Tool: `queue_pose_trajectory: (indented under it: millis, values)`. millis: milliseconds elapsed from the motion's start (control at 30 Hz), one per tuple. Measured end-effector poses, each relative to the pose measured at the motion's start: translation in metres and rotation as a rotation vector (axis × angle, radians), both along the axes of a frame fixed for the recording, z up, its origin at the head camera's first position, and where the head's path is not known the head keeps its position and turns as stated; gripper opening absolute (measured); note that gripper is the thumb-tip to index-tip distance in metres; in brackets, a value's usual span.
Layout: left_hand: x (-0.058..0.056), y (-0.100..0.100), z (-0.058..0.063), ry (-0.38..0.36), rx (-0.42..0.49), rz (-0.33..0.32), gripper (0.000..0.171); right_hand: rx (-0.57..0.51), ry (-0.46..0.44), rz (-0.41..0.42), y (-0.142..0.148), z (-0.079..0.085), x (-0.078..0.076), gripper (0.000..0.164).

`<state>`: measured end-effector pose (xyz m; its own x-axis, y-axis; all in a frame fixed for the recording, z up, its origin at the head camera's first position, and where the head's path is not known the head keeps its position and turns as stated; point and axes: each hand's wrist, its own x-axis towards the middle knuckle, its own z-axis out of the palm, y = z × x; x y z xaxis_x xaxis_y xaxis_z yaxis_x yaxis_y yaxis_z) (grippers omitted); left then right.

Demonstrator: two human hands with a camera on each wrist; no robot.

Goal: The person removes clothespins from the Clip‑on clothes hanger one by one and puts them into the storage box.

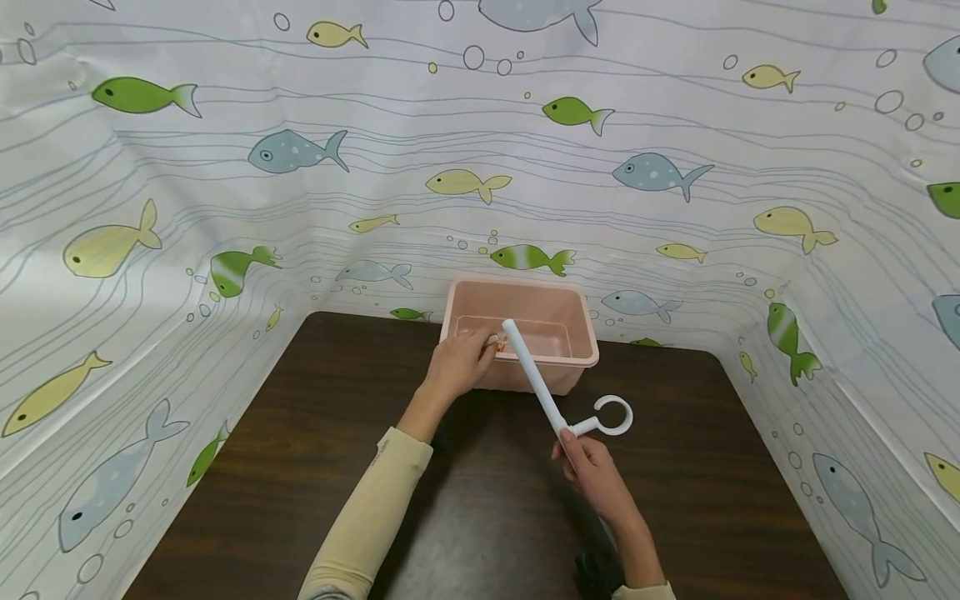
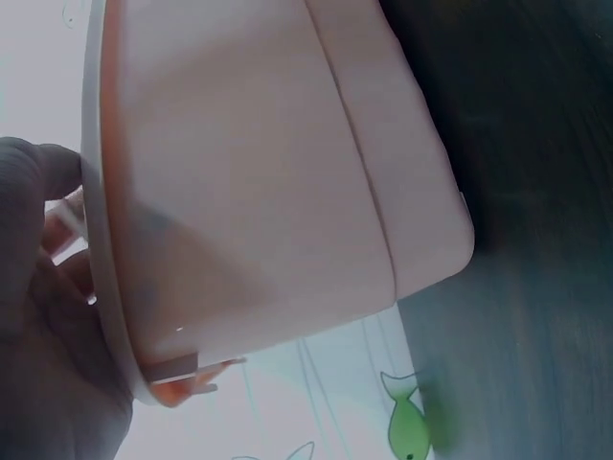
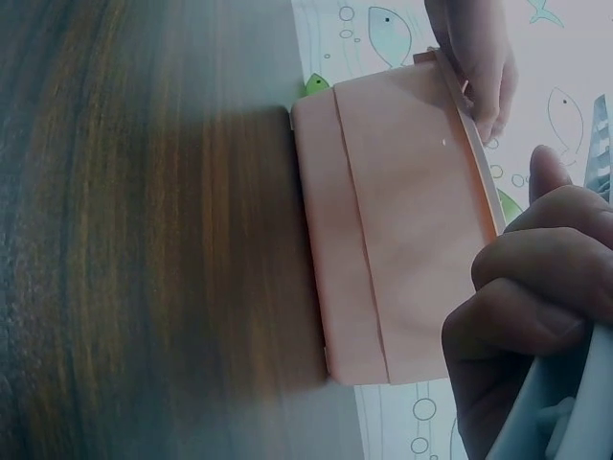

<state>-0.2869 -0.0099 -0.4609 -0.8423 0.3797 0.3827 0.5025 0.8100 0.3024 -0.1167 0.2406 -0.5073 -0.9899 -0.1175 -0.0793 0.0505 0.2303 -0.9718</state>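
My right hand [image 1: 596, 475] grips a white plastic hanger [image 1: 536, 375], a straight bar with a C-shaped hook [image 1: 617, 415] jutting out to the right. The bar slants up over the near side of a pink plastic bin [image 1: 517, 292]. In the right wrist view, curled fingers [image 3: 527, 259] wrap the hanger's pale bar [image 3: 560, 402]. My left hand [image 1: 461, 362] reaches over the bin's near left rim. It pinches a small whitish piece [image 1: 492, 340], partly hidden by the fingers, beside a small orange bit [image 1: 501, 347]. The piece's kind cannot be made out.
The bin stands at the back of a dark wooden table [image 1: 337, 417]. Behind it and along both sides rises a white sheet [image 1: 405, 100] printed with fish and wavy lines. A dark object [image 1: 597, 575] lies by my right forearm.
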Motion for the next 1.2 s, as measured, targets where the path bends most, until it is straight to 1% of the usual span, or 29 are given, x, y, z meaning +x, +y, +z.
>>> queue_pose_trajectory:
  millis: [167,267,400,600,700,767,800,900,967,1100,1167,1200]
  values:
    - [0.001,0.001,0.0,0.0,0.021,-0.006,0.024,-0.005,-0.003,0.005,0.0,-0.001,-0.001,0.057]
    - [0.001,0.001,-0.001,-0.005,0.015,-0.009,0.023,-0.012,-0.008,0.008,0.0,-0.002,-0.001,0.058]
    - [0.003,0.001,-0.001,-0.022,0.013,-0.01,0.024,-0.018,-0.011,0.012,0.0,-0.005,-0.002,0.06]
    - [0.003,0.0,-0.001,-0.047,0.044,-0.023,0.026,-0.002,-0.014,0.018,0.0,-0.008,-0.003,0.06]
    - [0.006,-0.001,0.0,-0.069,0.056,-0.017,0.024,0.017,-0.021,0.043,0.0,-0.01,-0.004,0.057]
    - [0.01,-0.001,0.001,-0.072,0.067,-0.016,0.023,0.032,-0.028,0.059,0.001,-0.011,-0.005,0.054]
    - [0.013,-0.002,0.003,-0.071,0.075,-0.021,0.025,0.038,-0.031,0.072,0.001,-0.011,-0.005,0.053]
    - [0.02,-0.003,0.008,-0.045,0.099,-0.047,0.031,0.04,-0.031,0.104,0.001,-0.012,-0.008,0.051]
    - [0.024,-0.005,0.012,-0.025,0.122,-0.057,0.04,0.039,-0.026,0.124,0.001,-0.011,-0.009,0.051]
    - [0.032,-0.011,0.015,0.03,0.16,-0.022,0.05,0.041,-0.021,0.152,0.0,-0.009,-0.012,0.049]
    - [0.035,-0.013,0.016,0.068,0.15,-0.005,0.053,0.047,-0.028,0.159,0.0,-0.007,-0.013,0.049]
    - [0.037,-0.014,0.017,0.098,0.135,-0.007,0.052,0.05,-0.034,0.164,0.0,-0.007,-0.014,0.05]
